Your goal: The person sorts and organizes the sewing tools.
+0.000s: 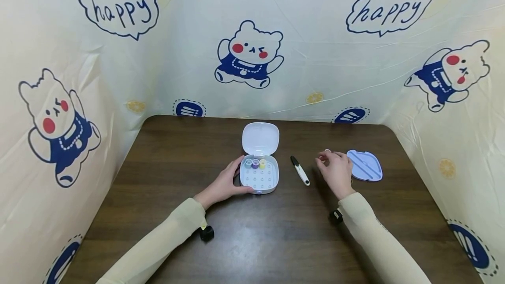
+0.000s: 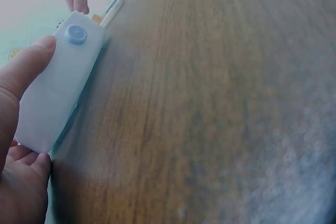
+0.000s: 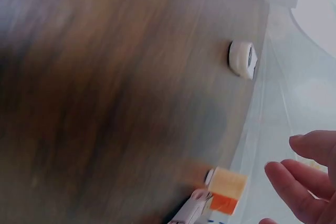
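My left hand (image 1: pixel 222 183) grips a small white hinged case (image 1: pixel 259 191) at its left side, thumb at the front edge by the blue latch (image 2: pixel 76 34). The case stands open, its lid (image 1: pixel 260 138) tilted back. Rows of short pegs fill its base. On the back row sit small spool-like pieces: teal (image 1: pixel 248 163), purple (image 1: pixel 255 164) and yellow (image 1: pixel 262 164). Off to the right, my right hand (image 1: pixel 335 170) hovers beside a lavender tray (image 1: pixel 367 165). Thumb and fingers (image 3: pixel 294 192) are parted in the right wrist view, with nothing visible between them.
A slim white tool with a black end (image 1: pixel 300 171) lies between the case and my right hand. An orange-yellow piece (image 3: pixel 228 183) appears below the right fingers in the right wrist view. Printed cloth (image 1: pixel 300 34) hangs behind and beside the table.
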`<state>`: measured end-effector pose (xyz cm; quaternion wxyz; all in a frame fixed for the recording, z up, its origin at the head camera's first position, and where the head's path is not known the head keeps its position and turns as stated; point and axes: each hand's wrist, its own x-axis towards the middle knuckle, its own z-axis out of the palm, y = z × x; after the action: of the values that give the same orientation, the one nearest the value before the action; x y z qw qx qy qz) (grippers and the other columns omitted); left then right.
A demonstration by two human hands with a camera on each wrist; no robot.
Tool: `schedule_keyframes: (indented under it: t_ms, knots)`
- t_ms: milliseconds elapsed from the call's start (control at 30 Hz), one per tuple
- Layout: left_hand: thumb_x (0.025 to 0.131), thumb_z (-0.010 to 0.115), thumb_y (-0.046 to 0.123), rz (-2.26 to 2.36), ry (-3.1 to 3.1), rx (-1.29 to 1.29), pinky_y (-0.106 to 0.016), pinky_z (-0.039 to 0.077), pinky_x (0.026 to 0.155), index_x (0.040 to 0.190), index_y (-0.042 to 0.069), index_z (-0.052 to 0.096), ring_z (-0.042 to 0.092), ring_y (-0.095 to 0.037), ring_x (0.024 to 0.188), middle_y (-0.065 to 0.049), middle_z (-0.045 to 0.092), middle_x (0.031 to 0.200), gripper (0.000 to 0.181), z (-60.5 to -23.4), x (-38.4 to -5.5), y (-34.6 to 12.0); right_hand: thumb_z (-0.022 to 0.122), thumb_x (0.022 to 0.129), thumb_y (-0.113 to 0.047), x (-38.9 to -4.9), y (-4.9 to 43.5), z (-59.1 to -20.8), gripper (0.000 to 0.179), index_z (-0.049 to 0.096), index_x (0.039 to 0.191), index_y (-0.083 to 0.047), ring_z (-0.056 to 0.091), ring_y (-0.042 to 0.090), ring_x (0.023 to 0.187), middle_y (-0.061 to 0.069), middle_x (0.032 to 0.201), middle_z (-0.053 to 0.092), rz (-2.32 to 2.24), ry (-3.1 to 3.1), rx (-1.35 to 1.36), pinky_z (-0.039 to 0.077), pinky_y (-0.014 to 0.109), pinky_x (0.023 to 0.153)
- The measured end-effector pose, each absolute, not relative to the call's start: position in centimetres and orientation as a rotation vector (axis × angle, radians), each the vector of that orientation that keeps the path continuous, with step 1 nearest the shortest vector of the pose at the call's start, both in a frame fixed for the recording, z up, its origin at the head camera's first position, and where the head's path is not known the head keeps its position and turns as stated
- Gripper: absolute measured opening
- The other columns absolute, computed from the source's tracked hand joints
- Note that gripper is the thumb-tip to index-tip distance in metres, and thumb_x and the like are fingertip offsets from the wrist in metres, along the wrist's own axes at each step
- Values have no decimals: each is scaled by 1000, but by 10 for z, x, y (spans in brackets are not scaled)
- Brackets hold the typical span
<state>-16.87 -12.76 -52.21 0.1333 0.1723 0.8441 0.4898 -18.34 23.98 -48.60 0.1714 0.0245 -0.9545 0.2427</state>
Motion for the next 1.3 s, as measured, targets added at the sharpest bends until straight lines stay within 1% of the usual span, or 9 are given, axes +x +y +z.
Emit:
schedule_keyframes:
  t_ms: [67, 200, 300, 400, 767, 933, 1100, 1200, 1300]
  knots:
    - [81, 92, 35, 1416, 2448, 496, -44, 33, 124, 166, 8, 19, 36, -29, 152, -15, 25, 169, 115, -522, -169, -128, 77, 94, -16, -184, 243, -486, 19, 77, 105, -1, 56, 47, 115, 14, 96, 78, 671, -2718, 27, 33, 69, 103]
    - [82, 92, 35, 1410, 2447, 492, -43, 32, 124, 166, 9, 18, 35, -29, 153, -15, 25, 169, 115, -522, -168, -128, 75, 94, -19, -186, 248, -487, 25, 77, 111, -2, 56, 47, 115, 14, 99, 79, 636, -2749, -63, 34, 68, 103]
    - [82, 92, 35, 1411, 2445, 489, -43, 32, 124, 166, 9, 18, 35, -29, 153, -15, 25, 169, 115, -521, -168, -128, 74, 95, -21, -187, 250, -489, 30, 76, 117, -1, 55, 48, 115, 17, 102, 78, 612, -2771, -117, 32, 69, 105]
    - [82, 91, 36, 1409, 2442, 482, -43, 32, 124, 166, 10, 18, 35, -29, 153, -14, 25, 169, 115, -520, -168, -128, 73, 96, -22, -188, 252, -490, 31, 75, 119, -1, 55, 49, 114, 19, 104, 77, 593, -2784, -151, 31, 70, 104]
    - [82, 91, 35, 1399, 2447, 473, -43, 33, 123, 166, 11, 18, 36, -29, 152, -14, 25, 169, 114, -521, -168, -128, 70, 99, -25, -194, 253, -491, 31, 73, 118, -1, 53, 49, 110, 19, 107, 76, 600, -2839, -202, 31, 70, 101]
    - [83, 91, 35, 1400, 2439, 465, -44, 32, 124, 167, 11, 18, 35, -29, 153, -14, 24, 170, 114, -520, -167, -128, 70, 99, -24, -198, 254, -493, 29, 74, 116, -2, 55, 50, 106, 19, 106, 76, 572, -2839, -174, 32, 70, 98]
    - [83, 90, 37, 1399, 2438, 458, -44, 32, 124, 167, 12, 18, 34, -28, 153, -13, 23, 170, 114, -521, -167, -128, 70, 98, -23, -200, 253, -495, 27, 74, 116, -3, 56, 50, 106, 17, 104, 76, 566, -2822, -158, 33, 69, 96]
    - [82, 91, 38, 1401, 2444, 460, -44, 32, 124, 167, 12, 18, 35, -28, 153, -13, 24, 170, 115, -523, -168, -128, 70, 97, -23, -201, 251, -495, 26, 75, 115, -4, 56, 50, 106, 16, 102, 77, 577, -2811, -136, 32, 69, 97]
    - [81, 91, 39, 1410, 2446, 467, -44, 32, 124, 167, 11, 19, 35, -28, 153, -13, 24, 170, 115, -524, -169, -128, 70, 97, -23, -202, 250, -495, 24, 75, 113, -4, 57, 50, 107, 16, 100, 77, 573, -2815, -100, 30, 73, 101]
